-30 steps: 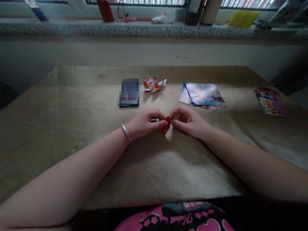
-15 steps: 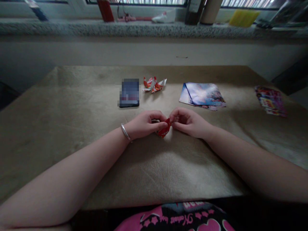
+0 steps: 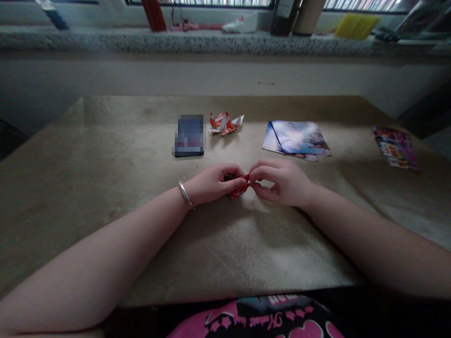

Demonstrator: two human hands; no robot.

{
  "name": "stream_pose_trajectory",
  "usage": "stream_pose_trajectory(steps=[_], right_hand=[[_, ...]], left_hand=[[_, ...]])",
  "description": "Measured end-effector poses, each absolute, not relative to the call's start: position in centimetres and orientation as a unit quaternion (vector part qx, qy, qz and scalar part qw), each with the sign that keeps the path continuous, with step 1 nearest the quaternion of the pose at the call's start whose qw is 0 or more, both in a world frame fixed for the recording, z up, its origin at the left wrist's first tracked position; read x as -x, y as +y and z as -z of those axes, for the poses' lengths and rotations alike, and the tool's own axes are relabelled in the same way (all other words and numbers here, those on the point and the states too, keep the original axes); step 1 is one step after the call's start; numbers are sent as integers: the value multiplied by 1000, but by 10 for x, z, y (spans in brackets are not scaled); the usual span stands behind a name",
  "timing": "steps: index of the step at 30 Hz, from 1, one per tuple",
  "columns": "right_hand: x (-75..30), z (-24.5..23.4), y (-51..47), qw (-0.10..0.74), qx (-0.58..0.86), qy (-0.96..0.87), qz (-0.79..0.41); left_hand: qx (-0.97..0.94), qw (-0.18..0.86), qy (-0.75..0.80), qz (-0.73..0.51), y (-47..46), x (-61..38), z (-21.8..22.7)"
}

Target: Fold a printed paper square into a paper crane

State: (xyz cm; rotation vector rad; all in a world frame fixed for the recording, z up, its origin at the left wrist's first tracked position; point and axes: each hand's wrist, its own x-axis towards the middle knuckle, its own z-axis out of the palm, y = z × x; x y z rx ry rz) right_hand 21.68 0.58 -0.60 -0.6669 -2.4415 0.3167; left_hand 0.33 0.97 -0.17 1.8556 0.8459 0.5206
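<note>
A small folded piece of red printed paper [image 3: 238, 191] is held between my hands, just above the middle of the table. My left hand [image 3: 218, 182], with a silver bangle at the wrist, pinches it between thumb and fingers and hides part of it. At its right corner, the thumb and fingertips of my right hand [image 3: 282, 182] are closed on the paper's edge. Beyond my hands lie several folded paper pieces [image 3: 225, 124] in red, orange and white, with pointed tips standing up.
A dark, pixelated flat object [image 3: 189, 136] lies left of the folded pieces. To the right are blue-pink picture sheets [image 3: 299, 137] and, farther out, purple-red printed papers [image 3: 396, 148]. Behind the table [image 3: 105, 188], a granite windowsill [image 3: 211, 44] carries bottles and a yellow item [image 3: 357, 26].
The red paper has tilted and now shows a narrower face. My right hand has turned a little, its fingers reaching over the paper's right corner. My left hand keeps its pinch.
</note>
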Motion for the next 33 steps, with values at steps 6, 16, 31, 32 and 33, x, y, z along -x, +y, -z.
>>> stream_pose_trajectory(steps=[6, 16, 31, 32, 33], right_hand=[[-220, 4, 6, 281, 233, -930, -38], [-213, 7, 3, 330, 294, -890, -109], [-215, 8, 5, 315, 275, -898, -137], [-215, 8, 6, 315, 275, -898, -136], [-215, 9, 6, 315, 275, -898, -138]], left_hand=[[-762, 503, 351, -207, 10, -4, 2], [-777, 479, 353, -202, 10, -5, -1], [-756, 485, 374, -232, 7, -8, -1], [-757, 483, 374, -230, 7, -8, -1], [-759, 481, 374, -229, 8, -8, -1]])
